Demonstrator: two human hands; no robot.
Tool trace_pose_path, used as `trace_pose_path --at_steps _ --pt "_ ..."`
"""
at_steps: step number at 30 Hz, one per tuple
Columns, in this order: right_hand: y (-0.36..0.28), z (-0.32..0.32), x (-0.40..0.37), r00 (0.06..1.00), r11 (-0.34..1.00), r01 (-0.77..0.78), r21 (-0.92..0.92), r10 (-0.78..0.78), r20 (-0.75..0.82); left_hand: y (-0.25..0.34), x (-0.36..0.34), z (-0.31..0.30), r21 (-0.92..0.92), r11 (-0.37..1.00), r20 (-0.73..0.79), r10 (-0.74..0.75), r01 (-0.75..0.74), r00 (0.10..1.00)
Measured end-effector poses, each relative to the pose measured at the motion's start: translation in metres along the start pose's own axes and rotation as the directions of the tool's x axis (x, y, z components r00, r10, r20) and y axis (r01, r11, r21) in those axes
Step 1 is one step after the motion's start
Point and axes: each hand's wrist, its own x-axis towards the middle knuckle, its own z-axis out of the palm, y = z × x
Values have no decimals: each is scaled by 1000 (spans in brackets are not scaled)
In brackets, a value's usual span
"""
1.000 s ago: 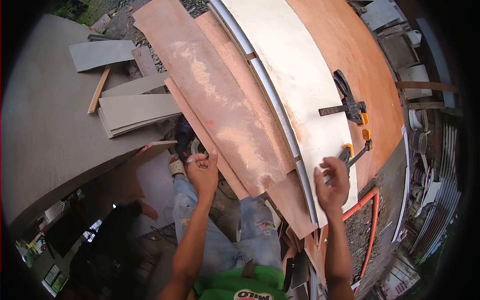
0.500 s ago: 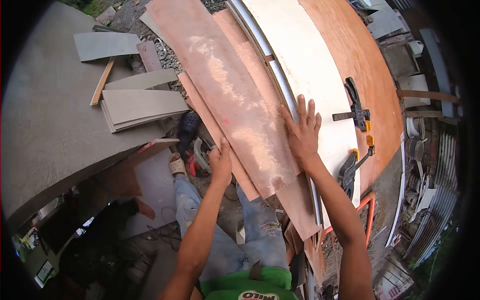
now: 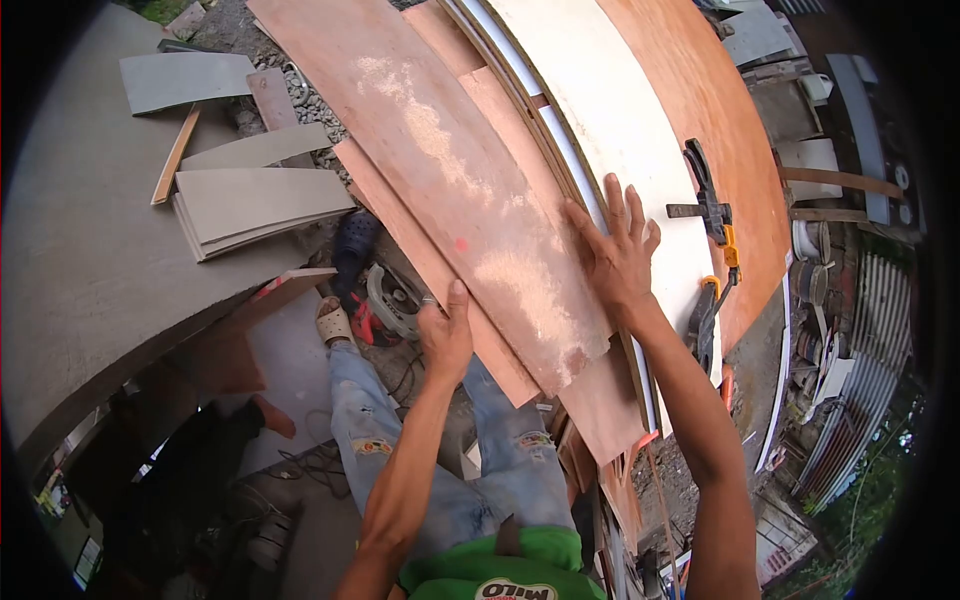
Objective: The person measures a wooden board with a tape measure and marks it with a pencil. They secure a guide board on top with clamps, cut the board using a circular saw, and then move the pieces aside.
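My left hand is closed round the left edge of a stack of thin plywood, its thumb on top of the lower plywood strip and its fingers hidden beneath. Above that strip lies a worn brown plywood board, dusted with sawdust and marked with a red spot. Fingers spread, my right hand rests flat over the board's right edge, the metal straightedge and the white panel. Two black and orange clamps grip the right side of the white panel.
A circular saw sits on the ground beside my sandalled foot. Cut panels lie stacked on a concrete slab at the left. Reddish plywood extends under the white panel. Scrap and corrugated sheets fill the right side.
The view has shifted, so the ground and slab appear further left. The worn board has slid slightly right relative to the clamps, both hands moving with it.
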Motion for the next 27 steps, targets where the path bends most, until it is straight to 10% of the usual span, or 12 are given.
trace_pose_path --at_steps 10,27 --pt "5 -9 -2 1000 1000 -9 4 9 18 37 -12 -24 -10 988 27 152 -151 988" --pt "-37 -8 -57 1000 993 7 117 -5 -22 2 -45 -86 66 996 -22 -52 54 998"
